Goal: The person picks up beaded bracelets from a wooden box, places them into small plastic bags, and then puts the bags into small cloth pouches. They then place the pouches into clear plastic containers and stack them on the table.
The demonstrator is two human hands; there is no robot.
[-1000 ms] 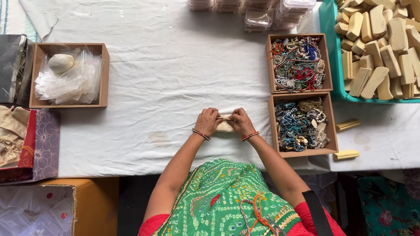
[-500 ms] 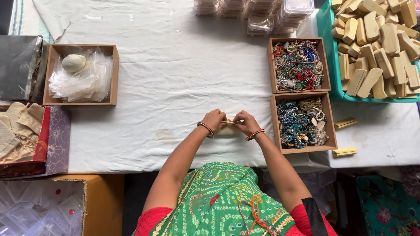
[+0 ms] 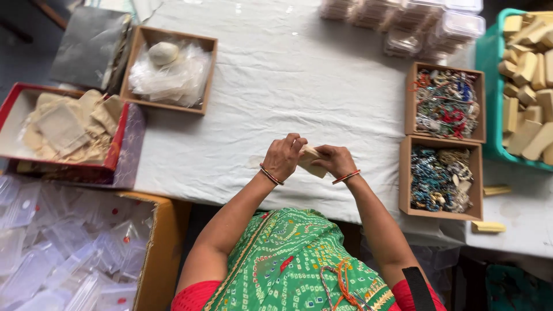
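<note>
Both of my hands meet over the near edge of the white cloth table [image 3: 299, 86]. My left hand [image 3: 282, 157] and my right hand [image 3: 335, 160] together grip a small tan pouch [image 3: 311, 160], each pinching one end. Thin bangles ring both wrists. To the right stand two brown cardboard boxes, the near one [image 3: 441, 179] filled with blue and gold beaded jewellery, the far one [image 3: 445, 103] with mixed coloured beads.
A teal crate [image 3: 527, 86] of tan pouches sits far right. Clear plastic containers [image 3: 403, 20] line the far edge. A brown box [image 3: 171, 68] holds plastic bags, a red box [image 3: 66, 129] holds beige pouches, and a carton [image 3: 75, 253] holds clear zip bags. Two loose pouches [image 3: 488, 226] lie right.
The view has swung right and tilted, so the left-side boxes show more. My hands stay together on the pouch and have turned it slightly.
</note>
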